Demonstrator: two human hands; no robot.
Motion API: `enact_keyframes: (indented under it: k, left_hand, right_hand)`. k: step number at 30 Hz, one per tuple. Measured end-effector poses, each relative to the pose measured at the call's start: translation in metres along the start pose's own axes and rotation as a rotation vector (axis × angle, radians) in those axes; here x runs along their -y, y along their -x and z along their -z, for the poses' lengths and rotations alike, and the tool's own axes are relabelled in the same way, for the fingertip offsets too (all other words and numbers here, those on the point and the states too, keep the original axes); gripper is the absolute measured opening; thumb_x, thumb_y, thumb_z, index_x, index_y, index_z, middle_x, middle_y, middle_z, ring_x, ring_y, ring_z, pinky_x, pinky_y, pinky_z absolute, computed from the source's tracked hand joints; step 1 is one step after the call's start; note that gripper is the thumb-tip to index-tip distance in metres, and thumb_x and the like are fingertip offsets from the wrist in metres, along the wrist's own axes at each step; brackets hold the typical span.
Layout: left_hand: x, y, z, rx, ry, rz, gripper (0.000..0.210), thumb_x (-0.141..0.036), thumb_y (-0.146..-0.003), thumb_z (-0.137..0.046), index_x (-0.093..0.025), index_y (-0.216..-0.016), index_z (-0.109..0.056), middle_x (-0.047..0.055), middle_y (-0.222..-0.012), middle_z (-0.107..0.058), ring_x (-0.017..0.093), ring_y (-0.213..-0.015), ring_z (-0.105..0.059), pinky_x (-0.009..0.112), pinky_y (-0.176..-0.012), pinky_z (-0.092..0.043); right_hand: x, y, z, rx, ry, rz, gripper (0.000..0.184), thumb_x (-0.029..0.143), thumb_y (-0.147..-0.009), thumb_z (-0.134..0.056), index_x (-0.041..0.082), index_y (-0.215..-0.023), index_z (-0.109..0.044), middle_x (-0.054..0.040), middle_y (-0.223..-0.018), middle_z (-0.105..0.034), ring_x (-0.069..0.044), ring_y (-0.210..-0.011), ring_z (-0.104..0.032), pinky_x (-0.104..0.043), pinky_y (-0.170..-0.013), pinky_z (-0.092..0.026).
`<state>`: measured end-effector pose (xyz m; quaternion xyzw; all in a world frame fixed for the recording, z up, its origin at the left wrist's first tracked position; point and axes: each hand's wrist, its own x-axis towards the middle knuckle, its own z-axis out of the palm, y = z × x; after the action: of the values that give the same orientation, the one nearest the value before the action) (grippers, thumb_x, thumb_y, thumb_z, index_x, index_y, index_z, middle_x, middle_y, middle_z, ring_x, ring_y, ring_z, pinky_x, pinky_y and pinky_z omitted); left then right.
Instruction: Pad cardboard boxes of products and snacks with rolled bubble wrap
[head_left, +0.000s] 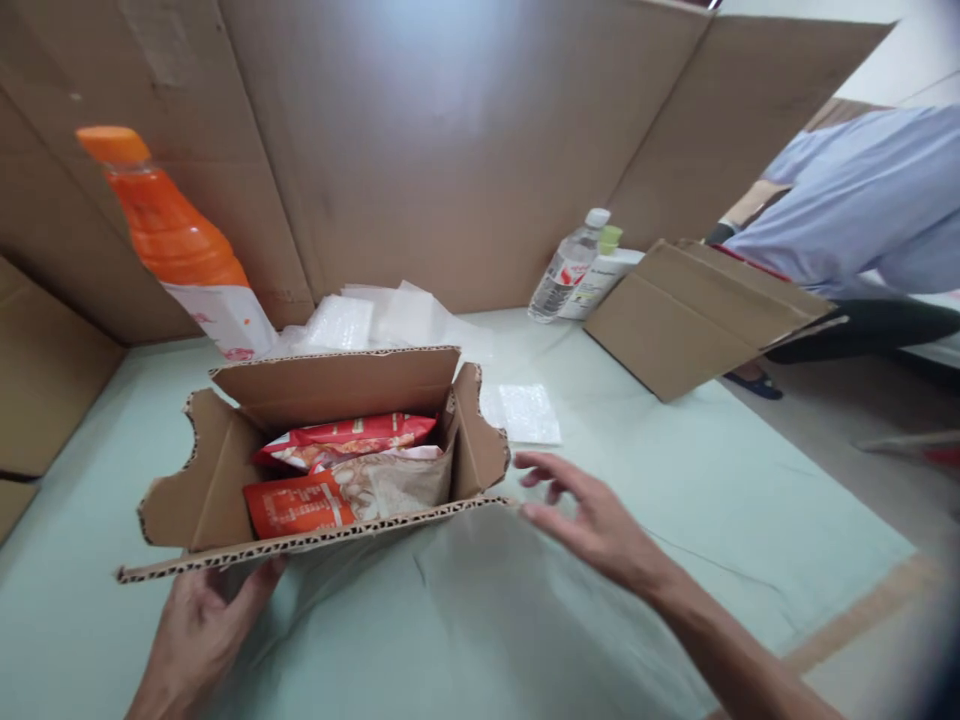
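An open cardboard box (480, 440) stands on the table with its flaps spread. Inside lie a red packet (360, 430) and, nearer me, an orange and beige packet (300, 505). My left hand (199, 630) is at the box's front left, just below the front flap. Its thumb is stretched away from the fingers, whose tips are partly hidden by the flap; firm contact is unclear. My right hand (592, 515) is open beside the right flap, its thumb and fingers apart and nothing between them.
Behind the box are an orange bottle (180, 240) and clear bubble wrap (337, 322). More bubble wrap (529, 413) lies to its right. A clear bottle (566, 268), a white bottle (600, 285) and another carton (690, 320) stand farther right. Cardboard panels (465, 150) border the table. A person (885, 200) is beyond.
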<state>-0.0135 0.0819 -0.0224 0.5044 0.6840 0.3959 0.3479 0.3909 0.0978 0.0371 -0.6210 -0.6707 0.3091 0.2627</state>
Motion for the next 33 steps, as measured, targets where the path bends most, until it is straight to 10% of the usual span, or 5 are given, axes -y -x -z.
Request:
enact_keyframes:
  k: [9,17,21,25,33]
  left_hand:
    - [-0.025,-0.028,-0.026,-0.105,0.146,0.0,0.048,-0.046,-0.064,-0.079,-0.02,-0.098,-0.057,0.004,-0.09,-0.069,0.024,-0.089,-0.068,0.034,-0.078,-0.056]
    - [-0.03,-0.055,-0.035,-0.023,0.193,-0.083,0.051,-0.041,-0.073,-0.075,-0.02,-0.114,-0.056,0.005,-0.106,-0.066,0.021,-0.098,-0.065,0.033,-0.089,-0.053]
    - [-0.004,-0.032,-0.021,-0.001,0.247,-0.045,0.071,-0.042,-0.078,-0.074,-0.027,-0.142,-0.045,0.009,-0.136,-0.06,0.024,-0.123,-0.06,0.041,-0.11,-0.047]
    - [0.014,-0.002,-0.005,0.05,0.151,0.066,0.066,-0.048,-0.081,-0.072,-0.027,-0.14,-0.052,0.011,-0.142,-0.06,0.029,-0.13,-0.058,0.05,-0.117,-0.042]
    - [-0.004,0.058,-0.012,0.031,-0.05,-0.049,0.035,-0.05,-0.088,-0.062,-0.028,-0.114,-0.071,0.007,-0.142,-0.061,0.03,-0.127,-0.06,0.047,-0.11,-0.05]
  right_hand:
    - [0.043,-0.061,-0.08,-0.057,-0.103,0.202,0.04,0.029,-0.081,-0.065,0.02,-0.12,-0.061,-0.0111,-0.11,-0.07,-0.026,-0.091,-0.063,-0.041,-0.079,-0.054]
    - [0.024,-0.101,-0.057,0.028,-0.055,0.235,0.047,0.03,-0.082,-0.058,0.018,-0.127,-0.061,-0.011,-0.119,-0.07,-0.024,-0.097,-0.067,-0.039,-0.081,-0.055]
    - [-0.011,-0.092,-0.032,-0.096,0.227,0.193,0.04,0.036,-0.086,-0.06,0.021,-0.123,-0.066,-0.0126,-0.137,-0.063,-0.032,-0.125,-0.059,-0.049,-0.101,-0.049]
    - [-0.043,-0.094,-0.013,-0.229,0.536,-0.013,0.031,0.041,-0.085,-0.063,0.018,-0.103,-0.072,-0.0162,-0.117,-0.07,-0.036,-0.11,-0.063,-0.053,-0.096,-0.049]
    - [-0.041,-0.071,0.006,-0.408,0.418,-0.031,0.024,0.025,-0.088,-0.049,0.02,-0.094,-0.071,-0.0119,-0.104,-0.074,-0.028,-0.1,-0.068,-0.045,-0.091,-0.054]
